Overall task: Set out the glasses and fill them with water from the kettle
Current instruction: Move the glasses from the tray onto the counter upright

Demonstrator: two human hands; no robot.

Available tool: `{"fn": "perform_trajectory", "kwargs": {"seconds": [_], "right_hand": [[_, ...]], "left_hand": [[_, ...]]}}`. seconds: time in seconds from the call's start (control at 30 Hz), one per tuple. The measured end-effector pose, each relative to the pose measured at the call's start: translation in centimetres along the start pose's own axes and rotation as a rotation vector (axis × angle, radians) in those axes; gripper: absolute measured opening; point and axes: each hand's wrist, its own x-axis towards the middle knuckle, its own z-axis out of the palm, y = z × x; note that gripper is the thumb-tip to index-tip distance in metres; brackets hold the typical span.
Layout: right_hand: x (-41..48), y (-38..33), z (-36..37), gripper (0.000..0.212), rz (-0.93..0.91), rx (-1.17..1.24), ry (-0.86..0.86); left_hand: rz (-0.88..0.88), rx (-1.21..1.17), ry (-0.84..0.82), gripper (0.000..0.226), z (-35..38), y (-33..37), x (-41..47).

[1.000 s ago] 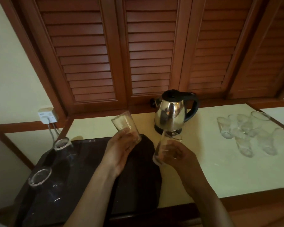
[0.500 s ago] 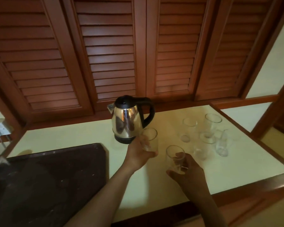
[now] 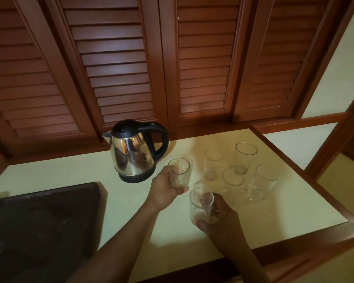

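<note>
A steel kettle (image 3: 133,154) with a black lid and handle stands on its base at the back of the cream counter (image 3: 74,176). My left hand (image 3: 164,190) grips a clear glass (image 3: 179,172) upright, just right of the kettle. My right hand (image 3: 219,219) holds a second clear glass (image 3: 200,207) in front of it, nearer to me. Several more empty glasses (image 3: 241,170) stand grouped on the counter to the right of both hands.
A dark tray (image 3: 41,225) lies on the counter at the left. Brown louvred shutters (image 3: 119,64) rise behind the kettle. A wooden rim (image 3: 307,237) borders the counter at the front and right.
Both hands have carried their glasses from above the dark tray to the right, past the kettle, toward the group of glasses. The view has turned right with them.
</note>
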Motion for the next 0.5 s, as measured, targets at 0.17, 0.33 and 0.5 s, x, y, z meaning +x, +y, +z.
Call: {"fn": "perform_trajectory", "kwargs": {"seconds": [0.17,0.33,0.5], "right_hand": [[0.8,0.8,0.2,0.066,-0.061,-0.013,-0.013],[2.0,0.8,0.4,0.061,-0.053,0.096,-0.060],[2.6,0.5,0.6,0.065,-0.057,0.126,-0.067]], "left_hand": [[-0.016,-0.012,0.061,0.058,1.2,-0.7,1.5],[-0.028,-0.024,0.093,0.062,1.8,-1.8,2.3],[-0.004,-0.075,0.115,0.072,1.9,-2.3,2.6]]}}
